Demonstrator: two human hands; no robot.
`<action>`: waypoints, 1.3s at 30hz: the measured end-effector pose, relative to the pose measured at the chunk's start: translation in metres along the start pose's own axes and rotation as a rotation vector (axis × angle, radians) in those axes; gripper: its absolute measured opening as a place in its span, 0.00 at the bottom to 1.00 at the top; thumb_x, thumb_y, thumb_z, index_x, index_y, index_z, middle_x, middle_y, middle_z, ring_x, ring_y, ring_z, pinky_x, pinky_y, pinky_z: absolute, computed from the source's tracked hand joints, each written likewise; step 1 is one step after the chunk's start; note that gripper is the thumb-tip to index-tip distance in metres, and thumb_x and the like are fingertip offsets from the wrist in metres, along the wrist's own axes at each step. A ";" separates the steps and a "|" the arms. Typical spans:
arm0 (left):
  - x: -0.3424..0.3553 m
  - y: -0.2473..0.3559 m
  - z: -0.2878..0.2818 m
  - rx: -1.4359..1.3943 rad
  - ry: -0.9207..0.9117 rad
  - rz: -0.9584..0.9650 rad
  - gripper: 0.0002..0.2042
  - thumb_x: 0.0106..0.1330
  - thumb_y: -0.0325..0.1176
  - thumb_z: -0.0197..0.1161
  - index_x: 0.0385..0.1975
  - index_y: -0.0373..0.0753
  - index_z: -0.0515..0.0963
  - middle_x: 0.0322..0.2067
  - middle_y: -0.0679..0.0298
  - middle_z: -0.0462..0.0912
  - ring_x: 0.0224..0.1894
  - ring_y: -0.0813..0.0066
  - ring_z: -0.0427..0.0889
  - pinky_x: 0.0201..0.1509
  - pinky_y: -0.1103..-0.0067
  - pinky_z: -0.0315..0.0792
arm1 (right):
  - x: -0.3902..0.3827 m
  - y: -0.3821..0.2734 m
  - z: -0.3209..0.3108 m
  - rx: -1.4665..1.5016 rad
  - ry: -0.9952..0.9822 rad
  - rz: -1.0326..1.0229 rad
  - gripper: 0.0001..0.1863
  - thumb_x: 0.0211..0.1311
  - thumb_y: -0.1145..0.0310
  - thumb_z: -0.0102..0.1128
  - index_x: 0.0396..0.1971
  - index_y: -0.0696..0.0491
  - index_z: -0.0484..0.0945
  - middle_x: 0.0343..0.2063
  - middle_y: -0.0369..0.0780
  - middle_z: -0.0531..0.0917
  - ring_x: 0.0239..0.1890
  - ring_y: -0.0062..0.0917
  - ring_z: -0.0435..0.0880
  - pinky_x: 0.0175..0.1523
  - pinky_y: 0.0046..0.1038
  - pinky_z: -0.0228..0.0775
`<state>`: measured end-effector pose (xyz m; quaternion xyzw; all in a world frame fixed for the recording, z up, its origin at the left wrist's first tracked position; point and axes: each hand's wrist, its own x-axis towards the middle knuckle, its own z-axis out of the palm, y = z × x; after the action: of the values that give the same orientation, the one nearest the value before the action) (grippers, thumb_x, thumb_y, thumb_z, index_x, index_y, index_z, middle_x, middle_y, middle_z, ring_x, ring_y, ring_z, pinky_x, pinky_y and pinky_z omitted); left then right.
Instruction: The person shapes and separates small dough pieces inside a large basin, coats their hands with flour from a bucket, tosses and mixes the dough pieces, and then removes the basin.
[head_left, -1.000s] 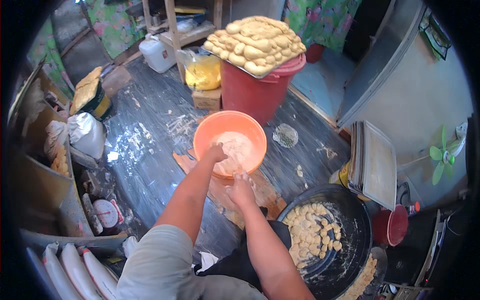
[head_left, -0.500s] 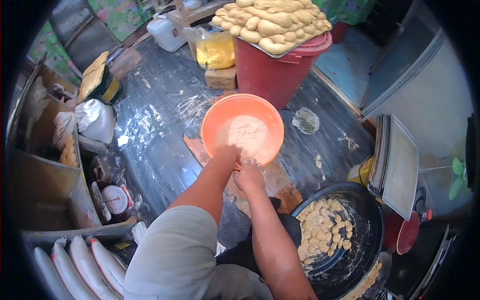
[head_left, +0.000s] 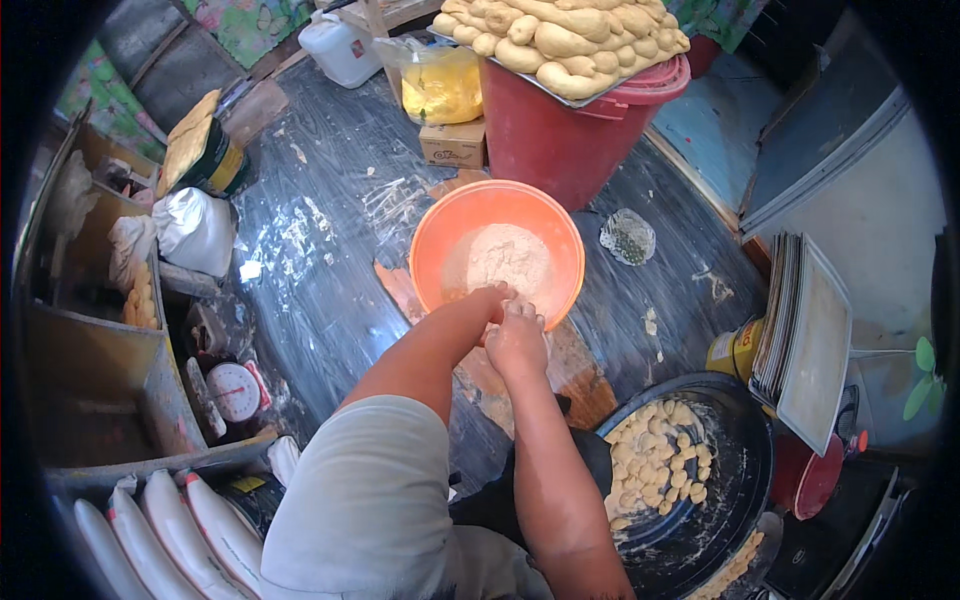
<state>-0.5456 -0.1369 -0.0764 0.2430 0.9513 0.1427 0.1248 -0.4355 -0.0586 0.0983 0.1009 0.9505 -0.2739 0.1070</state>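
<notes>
My left hand [head_left: 490,305] and my right hand [head_left: 518,342] meet at the near rim of the orange basin [head_left: 430,240], both with curled fingers. Whatever is between them is hidden. Pale flour [head_left: 508,255] lies in the basin, which rests on a brownish board [head_left: 582,390] on the dark floor [head_left: 310,280]. At my lower right, a big black tub [head_left: 745,460] holds many small floury dough pieces [head_left: 650,460].
A tray of piled dough [head_left: 565,40] tops a red barrel [head_left: 555,150], beside a yellow bag [head_left: 440,85] and carton [head_left: 450,145]. Sacks [head_left: 190,230], shelving [head_left: 110,380] and a scale [head_left: 235,392] line the left; stacked trays [head_left: 810,340], a red bucket [head_left: 805,470] and a doorway stand right.
My left hand has drawn back from inside the basin to its near rim, beside my right hand, which has risen slightly. The view has shifted, moving the scene up and right in frame.
</notes>
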 end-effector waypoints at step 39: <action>-0.157 0.196 -0.189 -0.911 0.218 0.101 0.17 0.65 0.42 0.48 0.23 0.34 0.71 0.17 0.57 0.70 0.22 0.65 0.68 0.28 0.69 0.65 | -0.109 0.016 -0.059 2.055 0.003 0.365 0.19 0.65 0.53 0.40 0.45 0.52 0.70 0.44 0.39 0.74 0.44 0.26 0.75 0.48 0.30 0.68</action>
<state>-0.3860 -0.0897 0.1903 0.1932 0.7864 0.5762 0.1110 -0.3360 -0.0280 0.1680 0.2857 0.2303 -0.9302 0.0081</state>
